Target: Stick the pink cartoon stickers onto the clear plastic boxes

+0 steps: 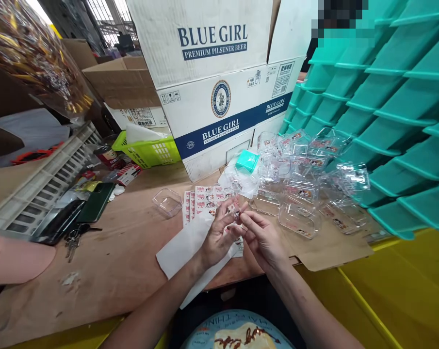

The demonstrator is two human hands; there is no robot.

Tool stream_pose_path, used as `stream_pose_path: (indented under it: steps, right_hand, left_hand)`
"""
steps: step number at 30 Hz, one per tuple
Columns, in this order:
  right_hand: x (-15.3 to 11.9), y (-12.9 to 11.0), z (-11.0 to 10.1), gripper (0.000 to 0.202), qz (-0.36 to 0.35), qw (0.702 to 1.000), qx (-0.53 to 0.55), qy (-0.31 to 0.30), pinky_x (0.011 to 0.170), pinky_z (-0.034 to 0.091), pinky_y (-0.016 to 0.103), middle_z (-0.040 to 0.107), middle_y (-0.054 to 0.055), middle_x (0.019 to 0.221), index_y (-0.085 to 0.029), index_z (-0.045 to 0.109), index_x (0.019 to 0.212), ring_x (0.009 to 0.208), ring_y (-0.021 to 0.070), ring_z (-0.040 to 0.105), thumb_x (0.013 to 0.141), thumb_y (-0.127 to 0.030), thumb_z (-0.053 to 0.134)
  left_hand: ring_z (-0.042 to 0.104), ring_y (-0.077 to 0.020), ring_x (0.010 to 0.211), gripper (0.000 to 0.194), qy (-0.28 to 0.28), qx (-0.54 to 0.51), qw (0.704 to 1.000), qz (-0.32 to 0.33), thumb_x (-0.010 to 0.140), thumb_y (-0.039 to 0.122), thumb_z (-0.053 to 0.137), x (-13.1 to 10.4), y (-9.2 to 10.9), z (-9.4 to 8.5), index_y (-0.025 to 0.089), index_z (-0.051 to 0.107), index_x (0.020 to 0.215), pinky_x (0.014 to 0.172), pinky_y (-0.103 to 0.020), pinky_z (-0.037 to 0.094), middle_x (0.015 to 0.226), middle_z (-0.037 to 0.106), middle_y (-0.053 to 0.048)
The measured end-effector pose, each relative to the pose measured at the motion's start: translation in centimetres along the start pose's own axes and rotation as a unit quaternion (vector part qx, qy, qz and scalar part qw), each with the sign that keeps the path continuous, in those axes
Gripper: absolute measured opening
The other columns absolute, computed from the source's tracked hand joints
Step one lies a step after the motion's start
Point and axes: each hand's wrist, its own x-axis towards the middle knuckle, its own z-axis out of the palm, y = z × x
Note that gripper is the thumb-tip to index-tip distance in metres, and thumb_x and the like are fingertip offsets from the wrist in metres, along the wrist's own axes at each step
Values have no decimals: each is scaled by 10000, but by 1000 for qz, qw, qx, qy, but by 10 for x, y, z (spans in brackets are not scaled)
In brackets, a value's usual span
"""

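Over the sticker sheets, my left hand has its fingers closed on a small clear sticker with red and dark print. My right hand pinches at the same sticker's edge, fingertips close against the left ones. The exact spot where they meet is partly hidden by the fingers. Below lie printed sticker sheets, with white paper under my left wrist. A plain clear plastic case rests to the left. Several clear cases with printed stickers are heaped to the right.
A tall white beer carton stands behind the hands, a small teal box at its foot. Stacked teal bins rise on the right. Leftward are a green basket, a phone, keys and a pink object.
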Motion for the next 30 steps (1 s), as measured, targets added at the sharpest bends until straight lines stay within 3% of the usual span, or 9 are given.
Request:
stream_pose_path:
  steps: [4, 8, 11, 14, 19, 22, 26, 28, 30]
  right_hand:
    - [-3, 0, -19, 181, -48, 998, -35, 37, 708, 540, 335, 666, 29, 767, -198, 720, 771, 728, 186, 632, 753, -363, 794]
    - [0, -8, -40, 167, -161, 972, -130, 113, 783, 510, 300, 629, 11, 816, -202, 677, 841, 788, 157, 594, 814, -354, 741]
    - [2, -12, -41, 226, -147, 976, -129, 92, 821, 532, 325, 636, 33, 956, -231, 633, 1004, 888, 176, 615, 861, -400, 677]
    - [1, -7, -37, 390, -133, 981, -129, 58, 856, 544, 352, 651, 60, 1066, -276, 520, 1226, 1008, 200, 630, 883, -410, 649]
    - [18, 11, -33, 639, -159, 965, -206, 27, 974, 508, 429, 625, 103, 1195, -296, 338, 1442, 1125, 225, 617, 888, -382, 644]
    - [44, 15, -32, 800, -191, 934, -296, -57, 1022, 454, 503, 539, 155, 1379, -293, 224, 1527, 1244, 269, 558, 862, -320, 668]
    - [77, 8, -29, 993, -169, 876, -383, -241, 1000, 457, 518, 500, 172, 1455, -315, 68, 1567, 1324, 300, 505, 798, -170, 678]
    - [85, 2, -27, 1006, -158, 865, -402, -256, 955, 494, 485, 569, 168, 1383, -316, 32, 1569, 1214, 277, 604, 795, -115, 642]
    - [89, -5, -27, 1028, -158, 866, -416, -228, 918, 517, 474, 589, 169, 1349, -315, 31, 1569, 1130, 265, 649, 785, -121, 666]
  left_hand:
    - [213, -320, 1474, 678, -18, 217, 972, 93, 845, 493, 649, -1, -12, -14, 343, 417, 1464, 1203, -522, 148, 1583, 288, -90]
    - [430, -289, 1338, 774, 10, 333, 940, 72, 875, 400, 640, 25, -25, -38, 262, 256, 1533, 1118, -482, 344, 1421, 469, -150]
    - [451, -321, 1291, 570, -22, 437, 896, 72, 853, 267, 666, 41, -37, -49, 227, 486, 1392, 1072, -515, 380, 1323, 535, -140]
    - [485, -300, 1247, 350, -21, 484, 869, 101, 895, 143, 560, 35, -47, -51, 215, 599, 1235, 1045, -504, 412, 1251, 576, -125]
    - [454, -286, 1303, 361, -6, 444, 886, 134, 916, 183, 541, 1, -51, -58, 238, 543, 1273, 1093, -515, 388, 1337, 525, -118]
    - [450, -279, 1319, 336, -15, 402, 907, 127, 899, 253, 598, -8, -48, -62, 247, 542, 1231, 1100, -499, 385, 1352, 511, -113]
    - [499, -308, 1240, 448, 65, 370, 926, 43, 756, 454, 750, -1, -47, -54, 212, 517, 1052, 1011, -472, 445, 1251, 521, -129]
    - [542, -299, 1141, 495, 121, 365, 923, -9, 728, 474, 757, 6, -48, -50, 210, 476, 1039, 956, -463, 458, 1138, 539, -105]
    - [566, -267, 1058, 492, 132, 326, 935, -42, 741, 429, 740, 11, -46, -51, 217, 449, 1077, 928, -441, 458, 1101, 545, -83]
